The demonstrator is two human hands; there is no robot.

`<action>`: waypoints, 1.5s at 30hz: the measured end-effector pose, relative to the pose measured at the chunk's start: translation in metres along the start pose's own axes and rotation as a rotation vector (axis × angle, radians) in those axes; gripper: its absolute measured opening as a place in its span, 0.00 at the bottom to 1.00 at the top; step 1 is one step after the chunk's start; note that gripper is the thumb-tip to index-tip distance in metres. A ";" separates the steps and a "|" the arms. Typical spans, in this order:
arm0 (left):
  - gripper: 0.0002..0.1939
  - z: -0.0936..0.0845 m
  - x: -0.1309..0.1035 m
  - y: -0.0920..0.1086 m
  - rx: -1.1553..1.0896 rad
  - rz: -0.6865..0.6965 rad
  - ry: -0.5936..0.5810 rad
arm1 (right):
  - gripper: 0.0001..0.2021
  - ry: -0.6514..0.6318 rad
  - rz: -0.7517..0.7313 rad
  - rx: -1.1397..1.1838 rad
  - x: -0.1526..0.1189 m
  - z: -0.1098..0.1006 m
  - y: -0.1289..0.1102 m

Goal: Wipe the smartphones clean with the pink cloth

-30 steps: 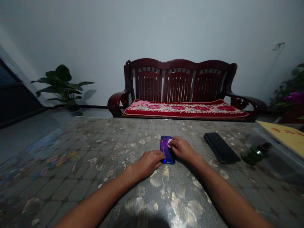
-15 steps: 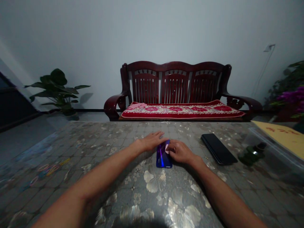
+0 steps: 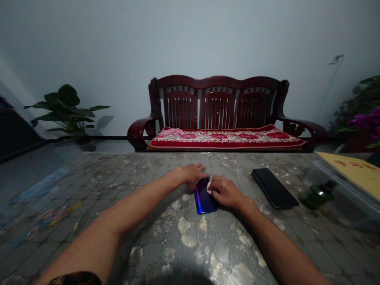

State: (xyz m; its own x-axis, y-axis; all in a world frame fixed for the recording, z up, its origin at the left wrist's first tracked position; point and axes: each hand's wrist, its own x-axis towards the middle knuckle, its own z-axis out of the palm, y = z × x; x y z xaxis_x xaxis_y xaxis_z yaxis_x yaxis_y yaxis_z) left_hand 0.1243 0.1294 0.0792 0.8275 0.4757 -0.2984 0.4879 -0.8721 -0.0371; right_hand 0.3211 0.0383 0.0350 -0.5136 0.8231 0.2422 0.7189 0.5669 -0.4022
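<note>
A shiny blue-purple phone [image 3: 204, 200] lies flat on the patterned tabletop [image 3: 166, 257], at the middle of the view. My left hand [image 3: 194, 174] rests at its far left corner, fingers spread and thumb touching the top edge. At the phone's right edge, my right hand [image 3: 225, 191] has its fingers closed on a small pale pink pad [image 3: 209, 187], which touches the phone's side. Part of the pad is hidden by my fingers.
To the right lie a black phone-like slab [image 3: 274, 188], a dark green bottle [image 3: 317, 194] and a clear plastic box [image 3: 353, 202] with yellow card [image 3: 353, 170] over it. Coloured bands [image 3: 53, 217] are on the left. Beyond the table stands a wooden bench [image 3: 218, 83].
The phone has shifted slightly toward me and tilted a little. My left hand sits further around its far left corner. The pad stays in my right hand by the right edge.
</note>
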 end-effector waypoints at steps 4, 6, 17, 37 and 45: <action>0.44 0.006 -0.016 -0.012 -0.033 -0.123 -0.033 | 0.13 0.025 0.058 -0.006 0.002 -0.001 -0.001; 0.43 0.011 -0.027 -0.015 -0.065 -0.190 0.000 | 0.13 0.052 0.080 0.007 0.002 -0.002 -0.002; 0.33 0.039 -0.059 0.047 -0.162 -0.586 0.227 | 0.12 0.044 0.267 -0.133 0.003 0.001 -0.009; 0.22 0.057 -0.079 0.063 -0.494 -0.468 0.323 | 0.12 -0.021 0.266 -0.261 0.017 0.008 -0.034; 0.26 0.056 -0.091 0.048 -0.481 -0.306 0.280 | 0.12 0.028 0.301 -0.318 0.015 0.013 -0.035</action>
State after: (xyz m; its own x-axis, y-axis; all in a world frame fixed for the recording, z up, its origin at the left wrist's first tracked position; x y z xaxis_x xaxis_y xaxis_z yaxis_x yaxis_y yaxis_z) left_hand 0.0573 0.0377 0.0514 0.6401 0.7643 -0.0788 0.7304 -0.5735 0.3710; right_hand 0.2821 0.0308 0.0412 -0.2492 0.9513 0.1814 0.9453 0.2796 -0.1679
